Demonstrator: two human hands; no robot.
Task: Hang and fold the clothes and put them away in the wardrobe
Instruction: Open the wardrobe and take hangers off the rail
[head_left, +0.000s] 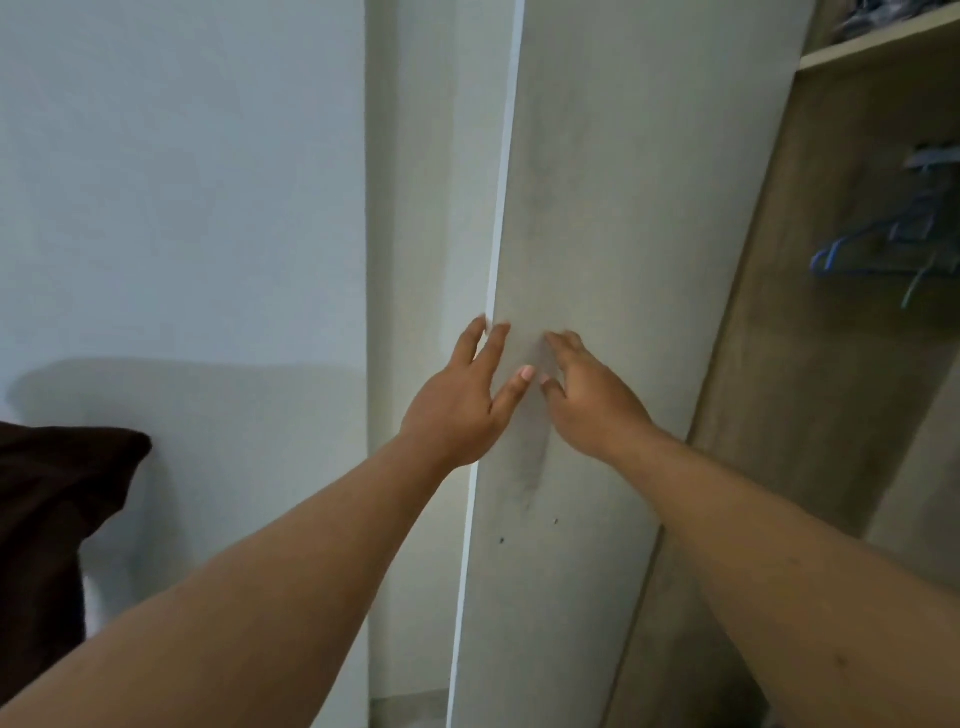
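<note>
A pale grey wardrobe door (613, 197) stands swung open in front of me, its white edge running down the middle of the view. My left hand (462, 400) lies at that edge with straight fingers touching the door's face. My right hand (587, 395) presses flat on the door just to the right of it. Both hands hold nothing. Behind the door the wooden wardrobe interior (831, 364) shows, with several blue hangers (883, 244) hanging inside.
A shelf (878, 41) near the wardrobe's top carries some dark patterned fabric. A pale wall (182, 182) fills the left side. A dark brown cloth (57, 519) lies at the lower left edge.
</note>
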